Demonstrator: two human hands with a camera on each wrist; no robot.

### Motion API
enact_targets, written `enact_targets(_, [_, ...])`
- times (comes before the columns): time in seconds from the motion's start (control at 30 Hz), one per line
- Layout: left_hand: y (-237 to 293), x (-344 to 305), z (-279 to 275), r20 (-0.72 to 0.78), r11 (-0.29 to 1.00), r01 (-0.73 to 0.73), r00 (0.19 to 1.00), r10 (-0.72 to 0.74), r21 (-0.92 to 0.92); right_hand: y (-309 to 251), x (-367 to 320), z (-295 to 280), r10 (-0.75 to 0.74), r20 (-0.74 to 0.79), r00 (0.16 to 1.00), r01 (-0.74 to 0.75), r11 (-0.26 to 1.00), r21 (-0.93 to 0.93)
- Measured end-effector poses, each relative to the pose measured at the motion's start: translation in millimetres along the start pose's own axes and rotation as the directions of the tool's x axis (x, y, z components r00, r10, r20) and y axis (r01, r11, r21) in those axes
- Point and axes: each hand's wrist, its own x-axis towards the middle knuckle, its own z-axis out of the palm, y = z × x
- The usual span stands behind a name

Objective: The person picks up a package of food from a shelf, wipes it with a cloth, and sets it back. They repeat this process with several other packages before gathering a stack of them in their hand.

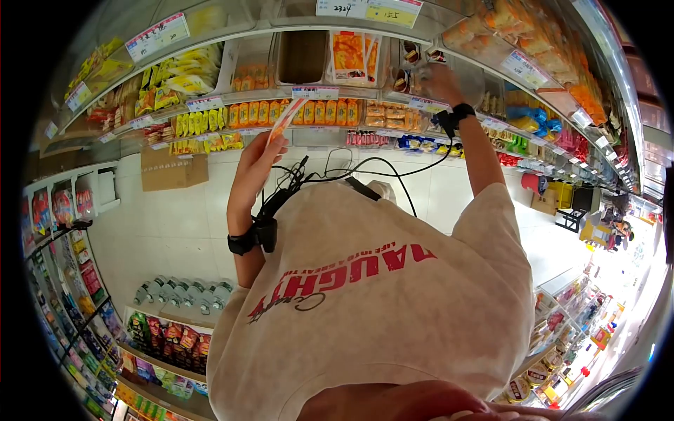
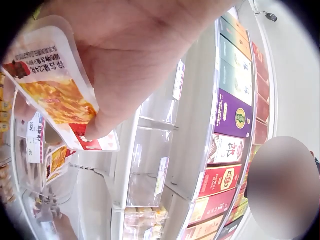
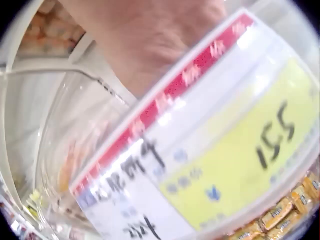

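A flat clear-edged packet of orange food [image 1: 288, 121] is pinched in my left hand [image 1: 258, 168], raised before the lower shelves. The left wrist view shows the packet [image 2: 56, 95] close up, with the thumb of the left hand [image 2: 137, 55] pressed on its printed face. My right hand [image 1: 441, 83] reaches into a shelf bin at the upper right, beside small dark packages [image 1: 402, 81]. A price label [image 3: 210, 145] covers the fingers of the right hand [image 3: 145, 40] in the right wrist view, so their grip is unclear.
Left of the right hand lie similar orange packets [image 1: 349, 56] in a bin, next to a brown-bottomed bin [image 1: 302, 59]. Rows of yellow and orange snacks [image 1: 295, 112] line the lower shelf. A cardboard box [image 1: 174, 168] stands on the floor; black cables hang before the shirt.
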Motion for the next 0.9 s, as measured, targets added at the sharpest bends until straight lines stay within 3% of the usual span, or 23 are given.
enact_targets(0.07, [2.2,2.0,-0.7,0.017,1.0,-0.008,1.0,0.008,0.014,-15.9,-21.7,-48.1,0.161,-0.124,0.979,-0.155,0.986,0.056])
enact_targets(0.17, [2.3,11.5,1.7,0.037,1.0,-0.012,0.999,0.011,0.022,-8.1,-61.4,-79.4,0.221,-0.276,0.936,-0.152,0.956,0.25])
enact_targets(0.27, [5.0,25.9,11.3,0.085,0.999,-0.003,0.996,-0.001,0.048,-4.0,-112.0,-94.4,0.258,-0.329,0.908,-0.087,0.886,0.455])
enact_targets(0.5, [20.5,50.7,34.3,0.263,0.99,-0.038,0.965,0.001,0.137,-19.8,-244.9,-104.1,0.582,-0.252,0.773,-0.145,0.548,0.824])
enact_targets(0.6, [17.1,62.7,38.8,0.314,0.987,-0.029,0.949,-0.023,0.161,-14.9,-306.3,-88.9,0.715,-0.187,0.674,-0.245,0.454,0.857])
enact_targets(0.7, [15.7,69.6,48.5,0.361,0.982,-0.029,0.932,-0.042,0.189,-8.7,-363.2,-64.7,0.816,-0.168,0.554,-0.223,0.34,0.914])
enact_targets(0.8, [14.9,79.6,58.7,0.442,0.966,-0.046,0.894,-0.075,0.256,-23.8,-400.8,-55.6,0.846,-0.109,0.523,0.045,0.1,0.994])
enact_targets(0.83, [17.5,79.8,65.0,0.451,0.965,-0.045,0.889,-0.08,0.259,-34.0,-408.5,-62.3,0.857,-0.057,0.513,0.051,0.035,0.998])
enact_targets(0.9, [25.5,78.9,79.8,0.475,0.964,-0.049,0.876,-0.084,0.261,-52.4,-420.7,-69.4,0.885,-0.067,0.461,0.155,-0.006,0.988])
